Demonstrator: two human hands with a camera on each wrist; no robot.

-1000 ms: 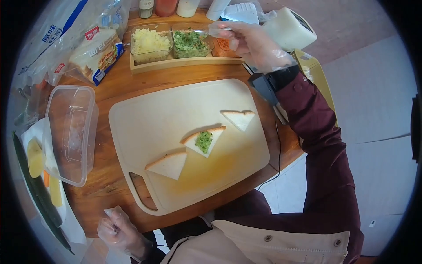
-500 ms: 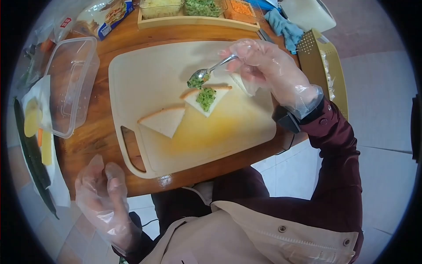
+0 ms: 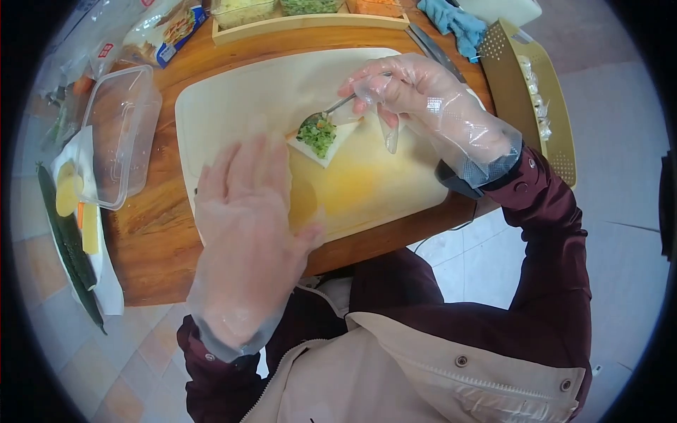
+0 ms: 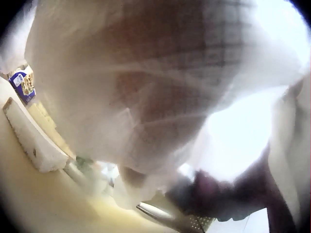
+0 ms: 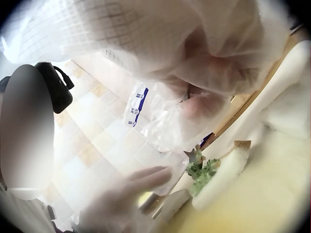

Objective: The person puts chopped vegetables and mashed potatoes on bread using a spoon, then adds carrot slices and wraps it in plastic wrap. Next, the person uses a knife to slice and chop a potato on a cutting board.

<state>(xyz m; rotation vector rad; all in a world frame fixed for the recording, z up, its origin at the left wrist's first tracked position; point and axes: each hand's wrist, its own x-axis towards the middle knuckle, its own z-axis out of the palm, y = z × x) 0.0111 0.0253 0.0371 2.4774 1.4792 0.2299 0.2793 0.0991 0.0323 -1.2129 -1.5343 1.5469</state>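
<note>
My right hand (image 3: 430, 106), in a clear plastic glove, pinches the handle of a metal spoon (image 3: 342, 103). The spoon's bowl sits over chopped green vegetables (image 3: 317, 135) on a crusted triangle of white bread (image 3: 340, 139). That same bread (image 5: 228, 170) shows its topping from the side in the right wrist view. My left hand (image 3: 247, 204), also gloved, reaches over the left part of the cream cutting board (image 3: 395, 187), fingers stretched out and blurred. It covers the spot of the left bread triangle. The right triangle is hidden by my right hand in the head view.
Behind the board stands a wooden tray (image 3: 310, 29) with containers of chopped food. A clear plastic box (image 3: 120, 141) and a cucumber (image 3: 67, 240) lie left. A knife (image 3: 437, 53), a blue cloth (image 3: 451, 29) and a yellow-green basket (image 3: 511, 92) are at the right.
My right hand came down from the containers with a spoonful of green vegetables to the middle bread triangle. My left hand rose from the table's front edge and moved over the board.
</note>
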